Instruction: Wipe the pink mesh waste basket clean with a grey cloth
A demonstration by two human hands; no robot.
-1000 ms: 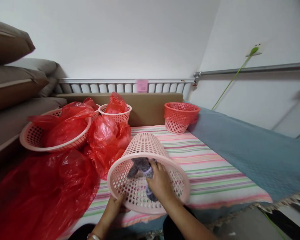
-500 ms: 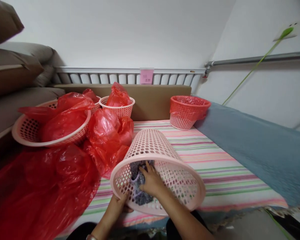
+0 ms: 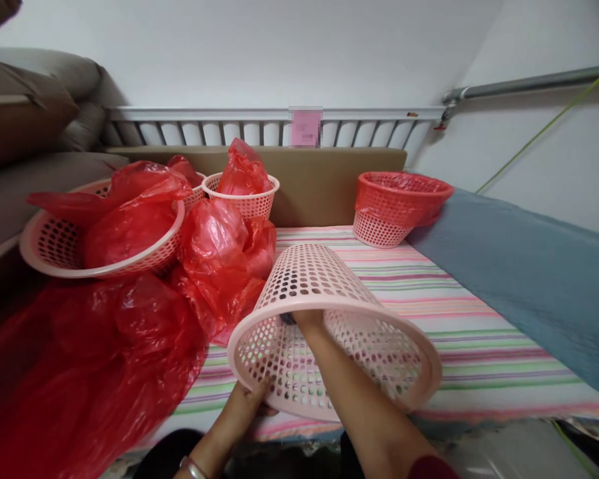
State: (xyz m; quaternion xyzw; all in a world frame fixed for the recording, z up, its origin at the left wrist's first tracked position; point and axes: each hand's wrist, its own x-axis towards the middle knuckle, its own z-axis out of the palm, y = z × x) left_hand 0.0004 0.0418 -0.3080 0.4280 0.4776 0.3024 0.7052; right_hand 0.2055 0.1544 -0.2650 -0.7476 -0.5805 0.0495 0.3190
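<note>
A pink perforated plastic basket [image 3: 324, 273] lies on its side, its wide mouth turned to me. My left hand [image 3: 253, 398] grips the lower left of its rim, thumb inside and fingers underneath. My right hand [image 3: 309, 319] reaches deep into the basket, its fingers hidden behind the upper rim and wall. Beside that hand shows a small piece of dark grey fuzzy cloth [image 3: 287, 319]; the rest is dark shapes through the upper holes. Whether the right fingers are closed on it cannot be seen.
Red plastic bags [image 3: 219, 246] lie at left beside a wide pink basket [image 3: 30, 249] with red plastic in it. Another pink basket [image 3: 259, 206] stands behind. A red-lined basket [image 3: 379, 229] is at back right. Striped cloth [image 3: 479, 319] lies beneath; grey cushions [image 3: 44, 73] are stacked left.
My right hand has pushed deeper into the basket, and the grey cloth has gone with it, away from the mouth. My left hand still holds the rim. The view has shifted slightly.
</note>
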